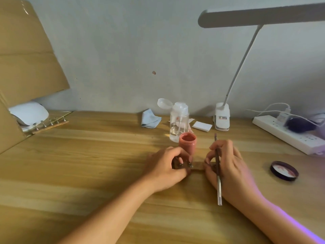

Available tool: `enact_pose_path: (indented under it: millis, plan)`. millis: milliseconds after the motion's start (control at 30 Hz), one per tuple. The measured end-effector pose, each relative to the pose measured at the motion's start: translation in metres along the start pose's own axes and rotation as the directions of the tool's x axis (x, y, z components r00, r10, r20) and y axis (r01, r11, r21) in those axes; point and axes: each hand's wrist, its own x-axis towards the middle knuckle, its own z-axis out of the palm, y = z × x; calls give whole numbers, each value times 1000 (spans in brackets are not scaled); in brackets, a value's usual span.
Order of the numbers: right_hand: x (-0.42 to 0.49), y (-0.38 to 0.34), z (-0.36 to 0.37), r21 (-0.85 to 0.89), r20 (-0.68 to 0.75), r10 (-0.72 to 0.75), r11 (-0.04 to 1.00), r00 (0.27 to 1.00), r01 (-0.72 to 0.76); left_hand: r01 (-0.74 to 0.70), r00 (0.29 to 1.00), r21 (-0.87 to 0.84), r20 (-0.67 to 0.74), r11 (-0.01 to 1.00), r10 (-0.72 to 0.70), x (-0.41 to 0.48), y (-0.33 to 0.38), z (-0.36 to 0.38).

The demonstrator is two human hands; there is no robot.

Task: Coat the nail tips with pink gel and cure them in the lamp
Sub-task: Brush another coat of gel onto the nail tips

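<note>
Gripping a wooden strip (197,167) at centre: left hand (167,166) curls round its 9 o'clock end. Right hand (228,166) pinches the 3 o'clock end w/ a brush (218,173) held in the fingers. Pink gel jar (187,143) stands open just behind at 12, lid (284,170) off at 3. Tips on this strip are too small to tell if coated. 2nd strip (51,126) lies by what looks like the curing lamp (29,112) at 10. Prob. mid-task: this strip's cure is not yet done.
</note>
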Motion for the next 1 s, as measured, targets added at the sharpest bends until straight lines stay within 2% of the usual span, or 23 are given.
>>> enact_pose_path:
  millis: [300,400,567,700,833,1000]
  plan:
    - [-3,0,2,-39,-9,-15,999,1000,15,-7,1000,-2,-12,1000,6,1,2,3]
    - [-4,-6,-1,63,-28,36,997,999,-34,-7,999,3,-42,1000,7,1,0,5]
    - [-3,-11,-7,283,-100,201,945,975,-165,-5,996,-33,-90,999,2,3,-4,7]
    - [0,-9,-11,436,-158,251,885,955,-160,-10,997,-69,-72,998,5,3,-5,6]
    - [-1,-7,-9,474,-202,324,858,924,-197,12,996,-97,-81,995,-20,3,-6,6]
    - [-4,-8,-11,530,-210,382,818,900,-223,-31,994,-105,-110,994,19,4,-3,7]
